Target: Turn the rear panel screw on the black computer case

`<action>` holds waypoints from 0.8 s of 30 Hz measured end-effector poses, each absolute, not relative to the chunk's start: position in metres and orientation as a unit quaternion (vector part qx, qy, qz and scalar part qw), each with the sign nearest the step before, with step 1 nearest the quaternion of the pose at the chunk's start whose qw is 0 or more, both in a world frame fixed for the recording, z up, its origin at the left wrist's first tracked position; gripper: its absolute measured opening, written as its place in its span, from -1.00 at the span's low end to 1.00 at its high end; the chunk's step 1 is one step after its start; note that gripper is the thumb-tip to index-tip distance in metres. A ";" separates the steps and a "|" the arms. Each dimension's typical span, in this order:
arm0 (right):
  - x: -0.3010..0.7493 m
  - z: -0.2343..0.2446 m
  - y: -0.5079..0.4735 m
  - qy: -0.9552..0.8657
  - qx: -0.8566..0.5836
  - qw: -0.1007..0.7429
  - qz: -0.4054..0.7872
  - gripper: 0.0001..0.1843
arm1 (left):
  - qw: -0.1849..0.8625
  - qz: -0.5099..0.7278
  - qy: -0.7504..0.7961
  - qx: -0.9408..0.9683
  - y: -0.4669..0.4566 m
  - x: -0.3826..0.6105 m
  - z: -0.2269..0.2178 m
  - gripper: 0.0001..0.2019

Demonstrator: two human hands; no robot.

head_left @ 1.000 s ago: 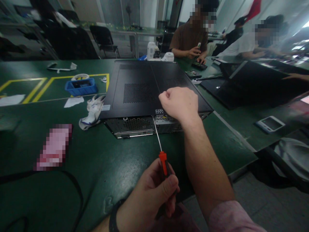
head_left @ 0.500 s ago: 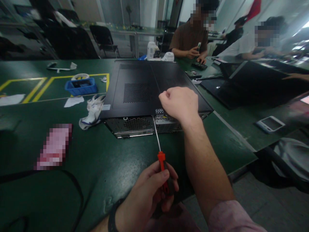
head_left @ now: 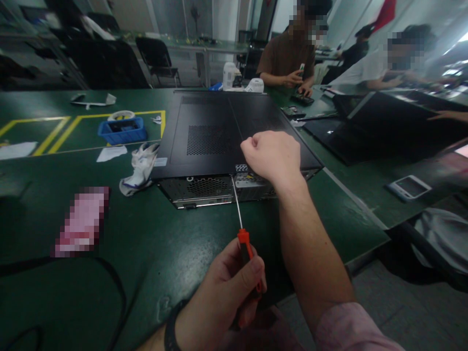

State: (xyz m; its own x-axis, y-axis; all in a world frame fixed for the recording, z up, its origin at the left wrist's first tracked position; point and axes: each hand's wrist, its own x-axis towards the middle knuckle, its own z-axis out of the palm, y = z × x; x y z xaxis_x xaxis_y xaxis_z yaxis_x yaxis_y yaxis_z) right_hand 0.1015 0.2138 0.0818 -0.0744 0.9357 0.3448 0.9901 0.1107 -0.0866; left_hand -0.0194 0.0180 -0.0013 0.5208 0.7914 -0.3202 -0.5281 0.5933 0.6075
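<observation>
A black desktop computer case (head_left: 204, 107) lies flat on the table, its metal rear side facing me. My left hand (head_left: 230, 287) is closed around the red and black handle of a screwdriver (head_left: 243, 238). The screwdriver's thin shaft points away from me, and its tip meets the upper edge of the case's rear side, near the middle. On the right part of the case's top panel rests my right hand (head_left: 274, 156), curled into a fist. Nothing shows in that fist; its fingertips are hidden from view.
Left of the case lie a white glove (head_left: 141, 168), a blue bin (head_left: 123, 131) and a pink blurred item (head_left: 83, 219). A dark cable (head_left: 117, 282) curves over the near left table. To the right are a phone (head_left: 409, 187) and dark panels. A co-worker (head_left: 287, 58) sits across.
My left hand's fingers and thumb have shifted around the screwdriver handle, which has turned. The tip stays in the same spot, and my right hand and the case have not moved.
</observation>
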 end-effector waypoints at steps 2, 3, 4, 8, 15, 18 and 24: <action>0.102 0.081 0.214 -0.729 -0.659 0.161 -0.086 -0.51 | 0.841 0.395 0.290 0.228 0.019 -0.019 -0.002 -0.53; 0.102 0.081 0.214 -0.730 -0.659 0.162 -0.086 -0.51 | 0.841 0.396 0.288 0.232 0.019 -0.019 -0.002 -0.53; 0.102 0.081 0.214 -0.729 -0.659 0.162 -0.087 -0.51 | 0.841 0.397 0.286 0.233 0.020 -0.019 -0.003 -0.54; 0.102 0.080 0.214 -0.728 -0.661 0.161 -0.088 -0.51 | 0.846 0.396 0.284 0.218 0.019 -0.020 -0.002 -0.55; 0.102 0.081 0.215 -0.727 -0.661 0.164 -0.085 -0.51 | 0.866 0.393 0.242 0.193 0.018 -0.024 0.000 -0.61; 0.102 0.080 0.215 -0.726 -0.663 0.163 -0.083 -0.51 | 0.863 0.395 0.239 0.207 0.017 -0.023 -0.004 -0.64; 0.102 0.081 0.215 -0.727 -0.661 0.167 -0.084 -0.51 | 0.856 0.397 0.233 0.234 0.016 -0.020 -0.013 -0.64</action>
State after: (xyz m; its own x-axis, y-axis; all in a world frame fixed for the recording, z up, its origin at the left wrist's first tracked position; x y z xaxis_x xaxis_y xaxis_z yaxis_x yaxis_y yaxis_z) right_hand 0.1015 0.2146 0.0806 -0.0715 0.9327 0.3534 0.9887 0.1132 -0.0987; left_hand -0.0196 0.0158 -0.0130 0.5759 0.7895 -0.2123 -0.5715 0.5745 0.5859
